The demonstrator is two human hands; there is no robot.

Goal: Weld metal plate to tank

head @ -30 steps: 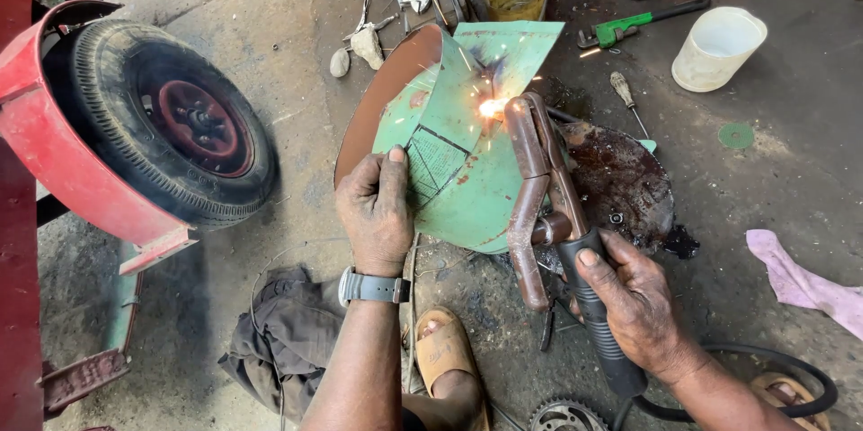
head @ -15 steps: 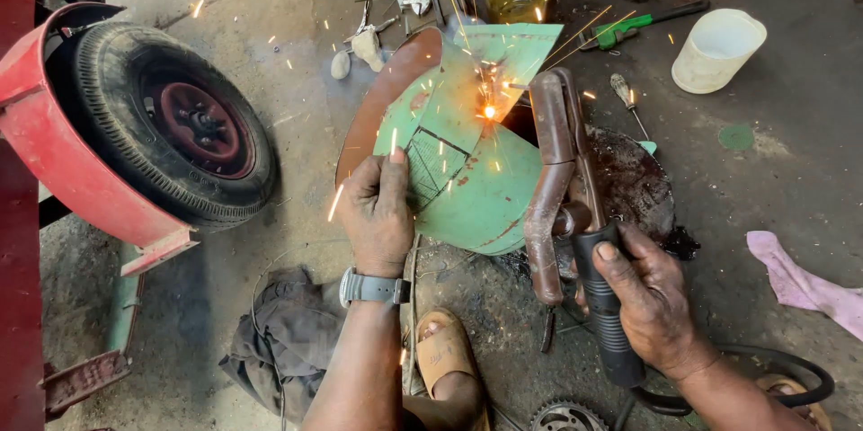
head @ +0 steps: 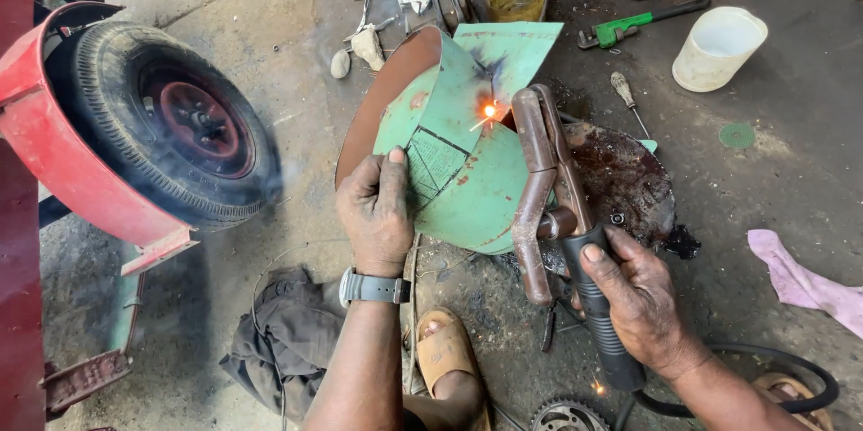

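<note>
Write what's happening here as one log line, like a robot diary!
left hand: pressing on green metal sheet | right hand: gripping welding holder | spark: glowing at holder tip | tyre: left of sheet

Soft, even daylight fills the scene, brighter toward the upper left, where the pale grey concrete floor point(head: 252, 0) looks washed out, and dimmer along the lower edge. Shadows are faint and diffuse, with only a soft dark patch under the black rubber tyre on its red wheel point(head: 171, 125). The one hard light source is a small orange-white welding spark point(head: 490, 111), which blooms slightly and throws a warm glow on the curved green-painted sheet metal point(head: 467, 188) around it. A thin haze of smoke softens the tyre's right edge. Focus is sharp at centre; the wide lens bends and stretches the frame's corners.
</note>
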